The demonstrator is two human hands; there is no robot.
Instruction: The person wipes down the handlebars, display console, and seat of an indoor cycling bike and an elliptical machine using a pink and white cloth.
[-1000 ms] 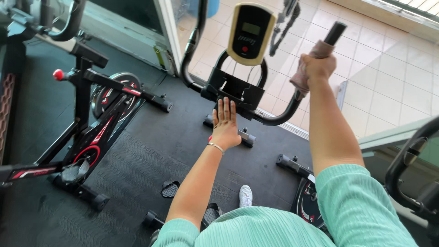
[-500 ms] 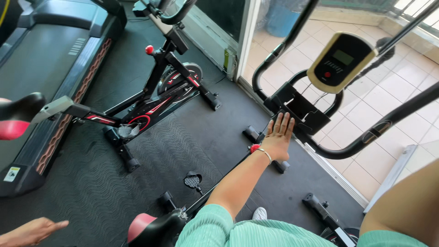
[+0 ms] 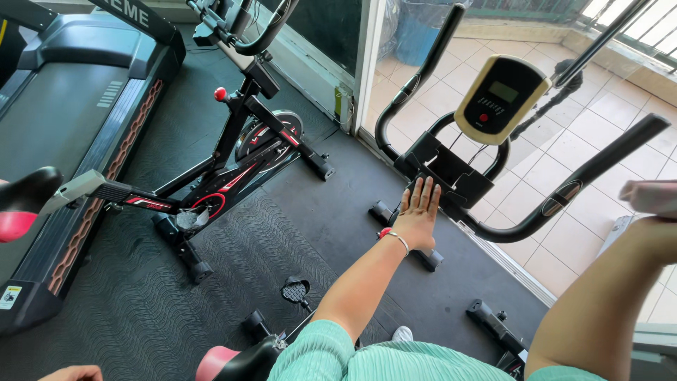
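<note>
Black exercise-bike handlebar bracket sits right under the flat, spread fingers of the left hand, gripping nothing, right hand is blurred so can't tell, and one shove could slip that palm off.

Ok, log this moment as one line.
left hand: flat, fingers on bike's black bracket | right hand: at handlebar end, blurred | console: untouched

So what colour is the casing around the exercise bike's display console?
Cream casing with a black face, in the head view.
</note>
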